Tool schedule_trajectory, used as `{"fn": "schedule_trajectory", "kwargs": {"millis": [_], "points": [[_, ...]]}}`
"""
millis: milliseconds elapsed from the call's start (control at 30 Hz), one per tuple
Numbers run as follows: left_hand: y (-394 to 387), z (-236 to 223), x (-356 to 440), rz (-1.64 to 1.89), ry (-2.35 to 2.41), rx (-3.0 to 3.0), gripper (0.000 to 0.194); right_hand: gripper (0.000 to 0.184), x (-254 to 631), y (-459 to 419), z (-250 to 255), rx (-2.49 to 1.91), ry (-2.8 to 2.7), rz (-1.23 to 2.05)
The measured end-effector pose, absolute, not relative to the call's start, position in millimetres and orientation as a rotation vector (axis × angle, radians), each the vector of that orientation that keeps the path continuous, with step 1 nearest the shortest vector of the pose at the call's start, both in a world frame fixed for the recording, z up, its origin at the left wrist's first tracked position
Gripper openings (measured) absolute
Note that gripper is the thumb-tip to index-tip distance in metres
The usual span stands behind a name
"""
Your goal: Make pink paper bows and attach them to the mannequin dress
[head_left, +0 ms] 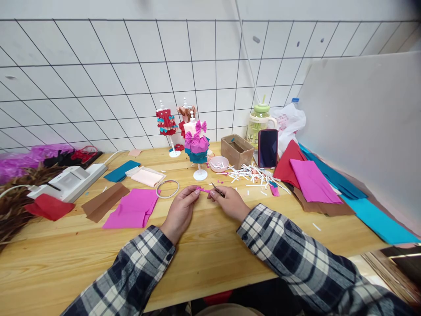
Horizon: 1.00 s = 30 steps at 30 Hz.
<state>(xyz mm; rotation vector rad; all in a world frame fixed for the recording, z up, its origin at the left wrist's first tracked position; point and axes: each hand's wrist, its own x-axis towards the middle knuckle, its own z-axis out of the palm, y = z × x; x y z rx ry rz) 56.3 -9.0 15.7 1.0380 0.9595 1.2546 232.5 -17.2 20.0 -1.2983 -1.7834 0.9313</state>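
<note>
A narrow pink crepe paper strip [204,190] is stretched between my two hands, just above the table. My left hand [183,207] pinches its left end between thumb and fingers. At the other end, the fingers of my right hand [233,203] are closed on the strip and also hold small dark scissors [217,190], mostly hidden by the hand. Behind my hands, a small white dress form [199,174] wears pink and teal paper with pink bows. A silvery ring [167,189] lies left of my left hand, partly over a pink paper sheet [133,210].
Two more dressed forms, one a red-clad form [166,123], stand behind. White paper strips [251,174] lie by a pink bowl [219,164], a cardboard box [237,151] and a phone [267,148]. Coloured paper [315,182] is piled right; a power strip [69,181] sits left.
</note>
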Motion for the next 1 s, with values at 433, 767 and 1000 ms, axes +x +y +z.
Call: {"fn": "schedule_trajectory", "kwargs": {"millis": [433, 767, 1000], "points": [[-15, 43, 46, 0.799, 1.372, 2.58, 0.017, 0.028, 236, -24, 25, -1.203, -2.003, 0.612], [-15, 43, 49, 0.792, 1.381, 2.367, 0.019, 0.015, 235, -19, 20, -1.146, -1.727, 0.741], [-14, 40, 46, 0.743, 1.439, 2.422, 0.021, 0.011, 243, -14, 24, -1.196, -1.771, 0.786]]}}
